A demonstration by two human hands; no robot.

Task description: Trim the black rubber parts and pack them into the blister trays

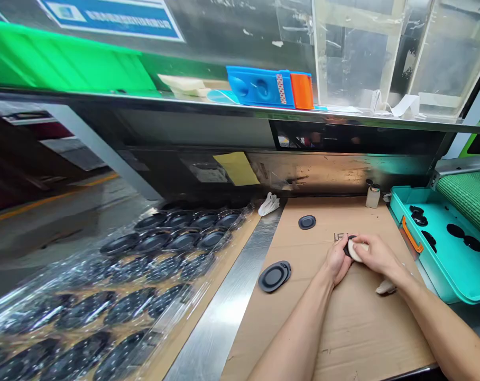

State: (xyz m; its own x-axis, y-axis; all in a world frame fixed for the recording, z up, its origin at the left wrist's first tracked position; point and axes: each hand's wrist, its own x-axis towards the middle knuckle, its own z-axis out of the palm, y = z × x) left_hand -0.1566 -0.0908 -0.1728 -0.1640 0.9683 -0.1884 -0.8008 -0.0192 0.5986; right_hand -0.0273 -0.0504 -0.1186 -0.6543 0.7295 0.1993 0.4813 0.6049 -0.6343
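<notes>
Left hand (337, 260) closed round a black piece (348, 243) over the cardboard (359, 333), right hand (377, 255) pinching an off-white pad (356, 252) against it. I have bare cardboard leftward to the metal strip (224, 304), black discs (272, 277) in 2 spots; a teal tray (448, 259) bounds the right. Hands hide most of the piece; right forearm (426, 312) half-covers a pale scrap (385, 287) I can't identify.

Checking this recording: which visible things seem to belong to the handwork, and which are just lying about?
Likely part of the work:
- dark piece in the left hand
- pale cloth in the right hand
- dark oval pieces on the cardboard

Apparently just lying about:
- blue-and-orange package on the shelf
- crumpled white item
- yellow sheet
</notes>
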